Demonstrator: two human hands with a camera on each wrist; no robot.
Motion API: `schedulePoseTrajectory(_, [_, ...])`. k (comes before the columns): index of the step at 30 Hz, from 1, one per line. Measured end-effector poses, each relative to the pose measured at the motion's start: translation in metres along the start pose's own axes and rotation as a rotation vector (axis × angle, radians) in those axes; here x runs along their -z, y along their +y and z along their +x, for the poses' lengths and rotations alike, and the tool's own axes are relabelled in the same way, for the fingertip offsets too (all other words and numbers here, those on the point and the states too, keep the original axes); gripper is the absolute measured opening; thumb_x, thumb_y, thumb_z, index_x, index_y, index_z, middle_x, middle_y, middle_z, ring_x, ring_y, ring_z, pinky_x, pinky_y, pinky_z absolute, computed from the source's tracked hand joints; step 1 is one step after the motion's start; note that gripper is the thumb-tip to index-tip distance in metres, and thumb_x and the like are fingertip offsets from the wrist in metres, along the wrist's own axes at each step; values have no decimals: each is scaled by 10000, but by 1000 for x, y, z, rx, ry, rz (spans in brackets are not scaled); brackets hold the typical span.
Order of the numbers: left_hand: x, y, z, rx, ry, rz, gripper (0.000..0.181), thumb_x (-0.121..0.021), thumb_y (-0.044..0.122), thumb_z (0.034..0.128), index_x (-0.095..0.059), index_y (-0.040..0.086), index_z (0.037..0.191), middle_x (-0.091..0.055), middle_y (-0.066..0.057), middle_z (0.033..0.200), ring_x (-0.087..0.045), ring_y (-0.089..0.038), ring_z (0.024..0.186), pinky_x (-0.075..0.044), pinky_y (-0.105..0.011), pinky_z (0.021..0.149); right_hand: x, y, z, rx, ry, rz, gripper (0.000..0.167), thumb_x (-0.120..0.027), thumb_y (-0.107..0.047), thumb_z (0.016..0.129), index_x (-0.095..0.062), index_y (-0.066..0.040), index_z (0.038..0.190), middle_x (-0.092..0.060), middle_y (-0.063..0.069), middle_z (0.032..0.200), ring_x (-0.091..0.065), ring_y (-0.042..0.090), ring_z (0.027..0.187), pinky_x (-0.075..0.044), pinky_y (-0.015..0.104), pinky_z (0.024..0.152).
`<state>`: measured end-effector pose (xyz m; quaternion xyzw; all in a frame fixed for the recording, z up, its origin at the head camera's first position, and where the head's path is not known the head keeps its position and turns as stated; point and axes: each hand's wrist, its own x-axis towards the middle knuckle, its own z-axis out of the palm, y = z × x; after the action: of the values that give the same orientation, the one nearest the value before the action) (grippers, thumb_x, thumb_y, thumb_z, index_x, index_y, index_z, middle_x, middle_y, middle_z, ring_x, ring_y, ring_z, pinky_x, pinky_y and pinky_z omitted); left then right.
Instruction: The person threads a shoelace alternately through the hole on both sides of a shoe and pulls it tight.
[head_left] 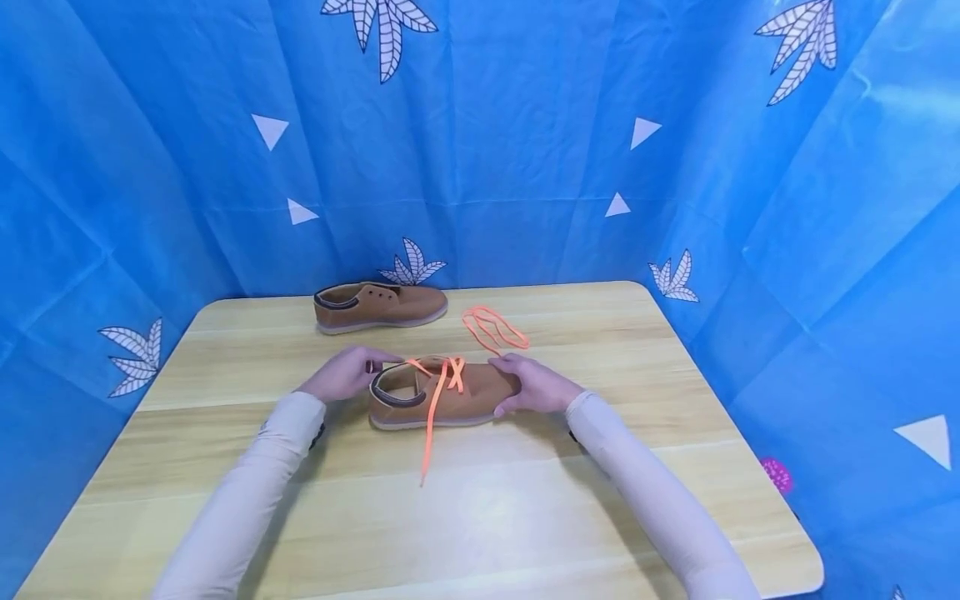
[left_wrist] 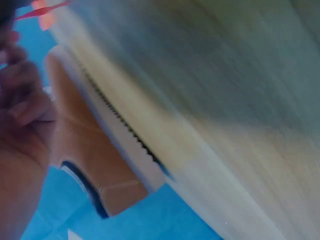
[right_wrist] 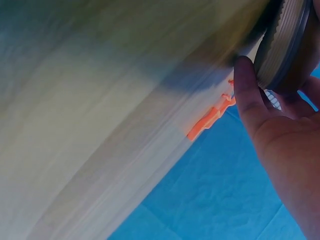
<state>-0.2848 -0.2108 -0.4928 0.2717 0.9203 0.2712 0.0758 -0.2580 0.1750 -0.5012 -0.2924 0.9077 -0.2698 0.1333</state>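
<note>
A brown shoe [head_left: 480, 392] lies upright on the table, toe to the right, with an orange shoelace [head_left: 432, 421] threaded through its front eyelets. One lace end hangs over the near side onto the table. My left hand [head_left: 347, 373] is behind the heel opening, its fingertips pinching the other lace strand; in the left wrist view its fingers [left_wrist: 30, 95] look curled. My right hand [head_left: 536, 385] grips the toe, thumb on the near side and fingers on the far side. In the right wrist view the thumb [right_wrist: 248, 92] lies beside the sole [right_wrist: 280, 45].
A second brown shoe [head_left: 390, 307], without a lace, stands near the table's back edge. A looped orange lace length [head_left: 495, 327] lies behind the toe. The wooden table [head_left: 600, 517] is bordered by blue patterned curtains [head_left: 525, 150] at the back and sides.
</note>
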Motion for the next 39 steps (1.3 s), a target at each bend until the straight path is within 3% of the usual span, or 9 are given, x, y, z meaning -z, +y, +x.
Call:
schedulePoseTrajectory(5, [-7, -2, 6, -29, 13, -54, 384, -575, -124, 942, -780, 98, 1180, -785, -91, 1140, -722, -302, 1088, -564, -511, 993, -1, 0, 0, 27, 4, -2, 993, -893, -407, 794, -395, -65, 1582, -384, 208, 1635, -371, 381, 1525, -307, 502, 1257])
schedulePoseTrajectory(8, [-8, 0, 5, -11, 46, -10, 272, -618, -23, 980, -781, 101, 1158, -783, -76, 1094, -713, -251, 1013, -576, -486, 944, -1, 0, 0, 37, 5, -6, 980, -895, -401, 792, -410, -64, 1574, -399, 202, 1628, -384, 382, 1517, -312, 506, 1254])
schedulePoseTrajectory(11, [-7, 2, 3, -5, 153, 93, 174, -678, 138, 995, -787, 130, 1131, -776, -30, 1008, -675, -173, 876, -570, -429, 814, -1, 1, 0, 44, 9, -9, 967, -894, -401, 793, -422, -69, 1568, -412, 196, 1623, -387, 379, 1516, -310, 506, 1255])
schedulePoseTrajectory(17, [0, 5, 4, -122, 416, 271, 147, -728, 201, 971, -802, 128, 1075, -794, -44, 934, -729, -205, 783, -588, -420, 717, 1, 2, 0, 54, 8, -13, 963, -890, -407, 794, -427, -64, 1565, -406, 223, 1622, -373, 386, 1525, -293, 511, 1263])
schedulePoseTrajectory(20, [4, 5, 5, -149, 491, 326, 147, -746, 159, 951, -799, 111, 1079, -788, -67, 913, -740, -244, 792, -595, -441, 720, 2, 2, 0, 64, 12, -18, 951, -888, -411, 795, -438, -64, 1558, -419, 217, 1615, -382, 385, 1520, -301, 513, 1259])
schedulePoseTrajectory(27, [12, 11, 4, -134, 601, 373, 171, -759, 165, 943, -803, 112, 1099, -807, -109, 958, -746, -274, 739, -563, -422, 617, 2, 3, 2, 68, 8, -20, 937, -889, -400, 797, -446, -73, 1555, -432, 195, 1613, -390, 371, 1517, -307, 506, 1257])
schedulePoseTrajectory(32, [14, 17, 3, -79, 595, 257, 187, -732, 189, 973, -788, 101, 1128, -784, -90, 808, -619, -152, 543, -430, -291, 502, 2, 4, 2, 60, 7, -28, 929, -885, -417, 798, -453, -96, 1555, -440, 164, 1615, -391, 350, 1521, -311, 489, 1258])
schedulePoseTrajectory(35, [12, 18, 0, 22, 503, 37, 213, -675, 173, 1012, -750, 60, 1175, -778, -132, 861, -663, -183, 602, -456, -247, 520, 1, 4, 2, 61, 6, -25, 933, -884, -419, 799, -450, -89, 1556, -440, 153, 1617, -390, 349, 1523, -314, 489, 1257])
schedulePoseTrajectory(39, [9, 22, -4, 146, 455, -322, 286, -631, 200, 1040, -699, 40, 1267, -758, -216, 1127, -745, -314, 906, -564, -223, 655, 1, 5, 3, 62, 5, -19, 952, -886, -410, 799, -432, -65, 1561, -425, 179, 1624, -370, 368, 1532, -300, 506, 1261])
